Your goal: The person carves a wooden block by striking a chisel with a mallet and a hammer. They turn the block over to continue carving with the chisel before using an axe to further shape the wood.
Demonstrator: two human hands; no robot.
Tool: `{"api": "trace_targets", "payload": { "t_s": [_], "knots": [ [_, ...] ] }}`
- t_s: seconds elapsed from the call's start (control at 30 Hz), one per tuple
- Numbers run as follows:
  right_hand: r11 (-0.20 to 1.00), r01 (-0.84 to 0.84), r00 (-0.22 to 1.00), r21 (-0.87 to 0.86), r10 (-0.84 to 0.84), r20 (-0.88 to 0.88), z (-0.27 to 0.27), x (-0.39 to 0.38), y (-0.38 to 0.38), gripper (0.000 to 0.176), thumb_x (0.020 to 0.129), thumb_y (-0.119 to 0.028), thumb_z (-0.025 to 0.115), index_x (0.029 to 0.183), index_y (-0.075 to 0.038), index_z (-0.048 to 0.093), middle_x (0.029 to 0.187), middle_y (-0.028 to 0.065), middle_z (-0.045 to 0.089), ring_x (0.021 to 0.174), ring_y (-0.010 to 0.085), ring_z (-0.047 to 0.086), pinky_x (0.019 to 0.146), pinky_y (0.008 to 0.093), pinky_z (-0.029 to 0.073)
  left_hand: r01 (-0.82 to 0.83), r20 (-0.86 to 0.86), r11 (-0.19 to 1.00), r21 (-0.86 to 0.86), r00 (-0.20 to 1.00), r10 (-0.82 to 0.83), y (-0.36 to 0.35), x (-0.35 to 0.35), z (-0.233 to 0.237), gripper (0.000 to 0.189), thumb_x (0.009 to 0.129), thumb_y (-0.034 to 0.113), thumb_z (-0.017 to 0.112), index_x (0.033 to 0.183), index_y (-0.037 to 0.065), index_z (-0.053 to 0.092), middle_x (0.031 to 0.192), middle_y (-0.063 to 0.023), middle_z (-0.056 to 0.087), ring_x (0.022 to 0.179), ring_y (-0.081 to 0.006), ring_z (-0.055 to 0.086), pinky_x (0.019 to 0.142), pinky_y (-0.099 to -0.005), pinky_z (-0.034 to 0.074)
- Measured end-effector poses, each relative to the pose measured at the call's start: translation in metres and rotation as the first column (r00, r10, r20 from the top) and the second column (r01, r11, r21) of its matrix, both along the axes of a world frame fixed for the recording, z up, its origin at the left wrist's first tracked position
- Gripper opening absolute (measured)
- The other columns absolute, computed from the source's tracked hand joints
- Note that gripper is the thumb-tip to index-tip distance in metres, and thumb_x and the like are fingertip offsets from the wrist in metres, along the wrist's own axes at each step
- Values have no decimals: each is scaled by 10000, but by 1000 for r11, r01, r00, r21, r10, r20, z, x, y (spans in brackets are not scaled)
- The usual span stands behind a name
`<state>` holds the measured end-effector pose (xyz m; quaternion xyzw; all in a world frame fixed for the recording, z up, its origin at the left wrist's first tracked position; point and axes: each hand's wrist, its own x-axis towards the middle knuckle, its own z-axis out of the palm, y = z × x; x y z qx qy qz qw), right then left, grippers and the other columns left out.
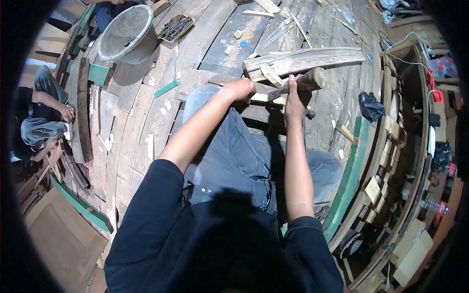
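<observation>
My left hand [239, 90] is closed at the near side of a wooden piece, its fingertips hidden from view; what it grips cannot be made out. My right hand [295, 100] is wrapped round a wooden mallet [312, 79], whose round head points to the right. Between my hands a flat dark blade or bar [277, 94] lies over a pale wood strip [260, 97]. A thick, weathered timber [308, 60] rests just beyond both hands, with a short light wood piece [271, 76] leaning at its near side.
A grey bucket [128, 36] and a box of nails or metal pins [177, 28] stand at upper left. A co-worker's hand [67, 114] touches a plank [79, 112] at left. Right are a black plastic bag [372, 106], a green beam [348, 180] and wood blocks.
</observation>
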<state>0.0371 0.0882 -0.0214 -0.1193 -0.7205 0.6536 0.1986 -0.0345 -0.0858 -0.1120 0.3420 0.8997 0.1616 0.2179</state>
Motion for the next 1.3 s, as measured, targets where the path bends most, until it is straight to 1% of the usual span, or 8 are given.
{"api": "trace_targets", "payload": {
  "t_s": [0.3,0.5,0.73,0.9,1.07,1.1,1.23,1.3],
  "knots": [
    [978,29,999,-206,-20,48,-1,-1,-2,162,956,-219,619,895,-75,576,865,-42,526,799,72,477,748,252,399,-32,-9,999,-13,999,32,1,0,-2,268,682,185,785,931,104,730,963,-131,712,927,-311,683,793,-435,544],
    [981,-67,998,-181,69,5,-11,-4,5,129,957,-200,617,917,-82,583,870,-45,530,796,55,476,737,230,394,-15,-16,1000,-8,1000,14,-1,1,0,249,705,159,746,946,96,733,974,-147,709,933,-314,684,791,-437,548],
    [987,-16,1000,-158,18,13,-8,-5,0,147,948,-155,621,833,-96,551,779,-54,481,718,54,451,673,215,376,1,-32,1000,-17,999,-2,0,-2,-7,270,686,157,768,946,91,732,984,-149,708,927,-318,684,783,-436,548],
    [998,-17,1000,-64,17,8,-12,-7,1,163,951,-153,614,819,-100,535,768,-54,473,706,52,441,660,217,369,-7,41,1000,-12,999,8,-1,2,14,290,690,186,794,915,26,708,968,-185,698,930,-340,677,797,-438,541],
    [996,-68,997,-64,65,-40,-15,-8,5,123,951,-147,614,860,-90,553,782,-50,489,715,54,458,661,222,387,-27,28,999,-40,999,28,0,2,13,285,705,179,775,914,0,700,955,-200,693,915,-351,675,793,-437,541],
    [996,-70,997,-63,68,-35,-16,-8,6,116,950,-143,614,867,-88,556,783,-49,492,716,54,463,661,224,392,-37,30,999,-25,999,38,0,1,7,317,658,200,830,906,34,722,939,-168,708,907,-321,686,774,-428,549],
    [989,-16,999,-147,11,-34,-22,-12,6,110,946,-131,616,866,-83,558,786,-47,498,714,56,472,657,230,398,-37,-9,999,-7,999,37,0,0,-1,299,669,192,813,910,38,724,954,-167,708,919,-320,685,781,-425,549],
    [983,-57,996,-177,43,-78,-20,-13,5,110,944,-126,616,863,-80,557,782,-45,500,709,58,475,655,233,400,-29,4,999,-19,1000,29,-1,1,4,316,676,188,802,907,-1,698,953,-186,698,923,-337,677,793,-427,546]
  ]
}}
